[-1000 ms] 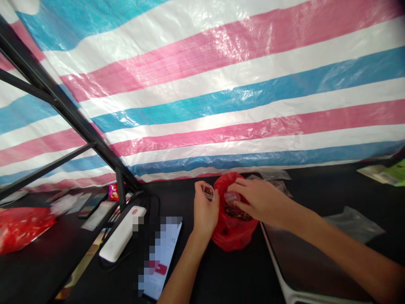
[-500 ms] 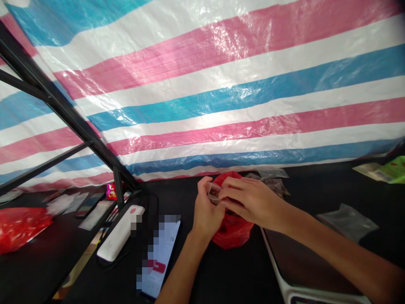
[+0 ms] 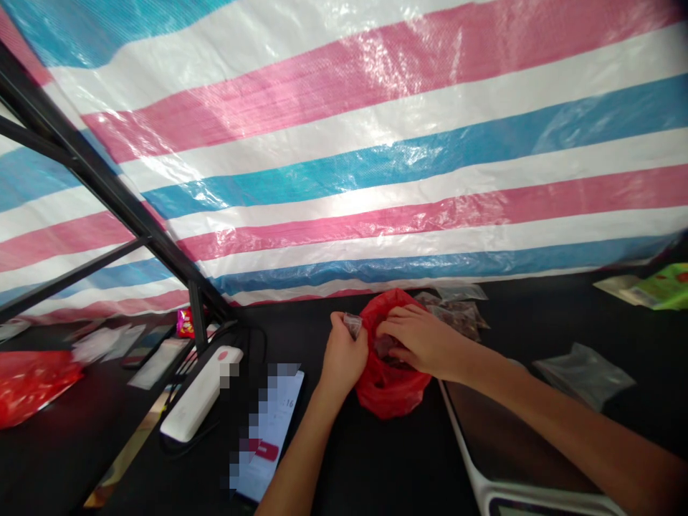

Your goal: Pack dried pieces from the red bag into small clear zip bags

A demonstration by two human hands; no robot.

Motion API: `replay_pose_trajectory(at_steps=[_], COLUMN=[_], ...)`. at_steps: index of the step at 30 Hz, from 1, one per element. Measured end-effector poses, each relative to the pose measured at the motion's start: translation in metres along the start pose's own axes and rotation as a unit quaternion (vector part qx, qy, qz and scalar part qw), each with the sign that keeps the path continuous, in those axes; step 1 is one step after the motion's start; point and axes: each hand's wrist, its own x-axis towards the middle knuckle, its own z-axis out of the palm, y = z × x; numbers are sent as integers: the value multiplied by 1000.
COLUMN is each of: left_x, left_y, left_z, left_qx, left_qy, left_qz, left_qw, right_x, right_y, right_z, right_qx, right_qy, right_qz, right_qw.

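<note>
Pinched in the left hand (image 3: 345, 360): a small clear plastic bag (image 3: 352, 325). Right hand (image 3: 424, 340) curls into a crinkled, round-mouthed red plastic bag (image 3: 393, 395); its grip is indeterminable.

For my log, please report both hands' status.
Left hand: holding small clear plastic pouch. Right hand: partly inside open red plastic bag, grip unclear; forearm over flat, dark, pale-edged device.
</note>
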Motion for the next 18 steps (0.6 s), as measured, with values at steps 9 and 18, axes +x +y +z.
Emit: replay_pose_trajectory(at_steps=[9, 18], left_x=[-6, -16], left_y=[3, 1], left_z=[3, 15], left_qx=[-30, -73], left_qy=[-46, -85], left_qz=[-24, -7], left_qw=[998, 994], right_x=[-6, -5], right_y=[12, 14], right_z=[-15, -6], right_qx=[-158, -115], right_qy=[18, -18], right_qz=[52, 44], right_qw=[986, 992])
